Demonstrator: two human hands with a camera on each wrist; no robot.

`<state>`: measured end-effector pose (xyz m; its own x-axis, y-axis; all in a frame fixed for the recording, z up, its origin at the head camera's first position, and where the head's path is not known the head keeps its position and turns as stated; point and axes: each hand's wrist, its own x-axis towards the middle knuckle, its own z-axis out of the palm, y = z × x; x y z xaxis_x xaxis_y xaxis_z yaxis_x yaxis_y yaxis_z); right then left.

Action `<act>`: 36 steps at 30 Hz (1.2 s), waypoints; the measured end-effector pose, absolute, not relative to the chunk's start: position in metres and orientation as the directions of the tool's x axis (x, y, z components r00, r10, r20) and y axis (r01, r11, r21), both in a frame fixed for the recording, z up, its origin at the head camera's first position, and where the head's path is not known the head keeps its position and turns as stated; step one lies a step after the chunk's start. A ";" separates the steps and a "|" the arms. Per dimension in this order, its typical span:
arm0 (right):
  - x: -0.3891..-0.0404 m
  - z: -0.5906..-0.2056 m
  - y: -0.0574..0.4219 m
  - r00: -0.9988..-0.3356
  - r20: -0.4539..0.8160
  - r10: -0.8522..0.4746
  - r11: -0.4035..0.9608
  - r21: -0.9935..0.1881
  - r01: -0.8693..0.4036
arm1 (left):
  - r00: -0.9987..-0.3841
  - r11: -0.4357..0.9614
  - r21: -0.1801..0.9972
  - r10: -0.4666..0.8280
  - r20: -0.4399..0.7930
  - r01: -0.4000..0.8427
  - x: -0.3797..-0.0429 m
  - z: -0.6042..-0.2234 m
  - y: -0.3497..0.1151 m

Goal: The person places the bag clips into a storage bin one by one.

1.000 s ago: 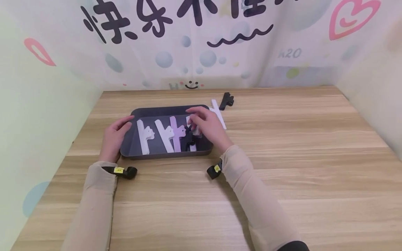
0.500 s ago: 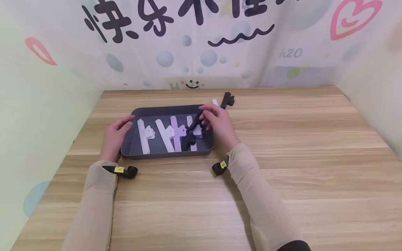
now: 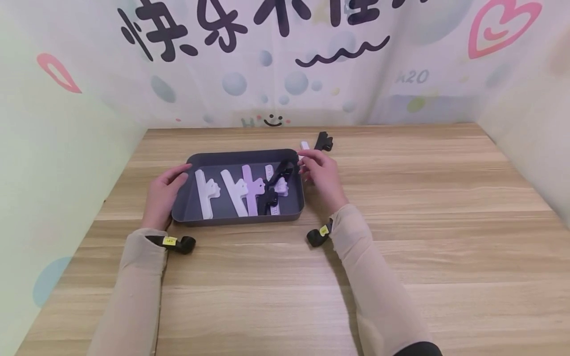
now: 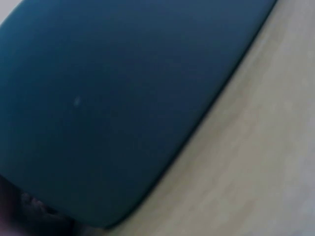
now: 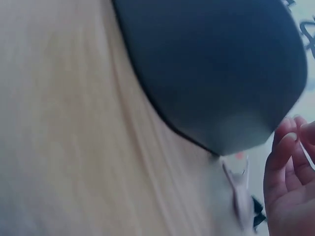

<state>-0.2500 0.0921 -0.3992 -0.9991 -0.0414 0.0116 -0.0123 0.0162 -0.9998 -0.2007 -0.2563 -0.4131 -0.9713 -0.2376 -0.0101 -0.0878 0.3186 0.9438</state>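
Observation:
A dark grey rectangular tray (image 3: pixel 187 205) lies on the table with bag clips in it. At its left are a white clip (image 3: pixel 205 195) and another white clip (image 3: pixel 233 193), then a purple clip (image 3: pixel 250 193). A black clip (image 3: pixel 280 172) slants across a pale clip (image 3: pixel 281 187) at the right end, near a second black clip (image 3: pixel 268 201). My left hand (image 3: pixel 162 195) rests along the tray's left side, fingers nearly straight. Just outside the right rim is my right hand (image 3: pixel 324 179), fingers loosely bent with nothing between them; its fingertips show beside the tray's corner in the right wrist view.
Behind my right hand, a white clip (image 3: pixel 305 145) lies on the wooden table (image 3: pixel 401 198), partly hidden, beside a black clip (image 3: pixel 324 141). A printed curtain (image 3: pixel 285 64) hangs at the table's back edge, with pale walls on both sides.
My right hand has let go of a black clip, which now lies in the tray's right end. It has moved right, past the rim. My left hand has stayed in place.

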 end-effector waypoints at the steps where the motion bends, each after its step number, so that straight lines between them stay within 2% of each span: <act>1: -0.252 -0.402 0.095 -0.999 0.005 -0.035 0.007 -1.000 -0.005 | -0.971 0.321 0.943 -0.239 -0.010 -0.089 -0.201 -0.413 -0.256; 6: -0.258 -0.412 0.107 -1.000 -0.015 -0.012 -0.032 -0.999 0.016 | -0.971 0.323 0.942 -0.241 -0.011 -0.091 -0.201 -0.412 -0.256; 10: -0.261 -0.414 0.112 -1.000 -0.004 -0.013 0.009 -1.000 0.004 | -0.971 0.326 0.941 -0.241 -0.011 -0.091 -0.200 -0.412 -0.256; 15: -0.262 -0.412 0.116 -0.997 -0.006 -0.073 0.129 -0.992 -0.004 | -0.971 0.339 0.936 -0.241 -0.007 -0.091 -0.199 -0.412 -0.256; 23: -0.267 -0.415 0.121 -0.965 -0.058 -0.257 0.335 -0.942 -0.033 | -0.970 0.338 0.937 -0.241 -0.009 -0.093 -0.198 -0.414 -0.257; 36: -0.269 -0.411 0.120 -0.955 -0.026 -0.295 0.544 -0.826 -0.146 | -0.970 0.317 0.945 -0.242 -0.004 -0.083 -0.200 -0.412 -0.255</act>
<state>-0.2695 0.1203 -0.4109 -0.9553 -0.2945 -0.0257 -0.1455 0.5441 -0.8263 -0.1997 -0.2554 -0.4125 -0.9701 -0.2425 -0.0042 -0.0834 0.3172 0.9447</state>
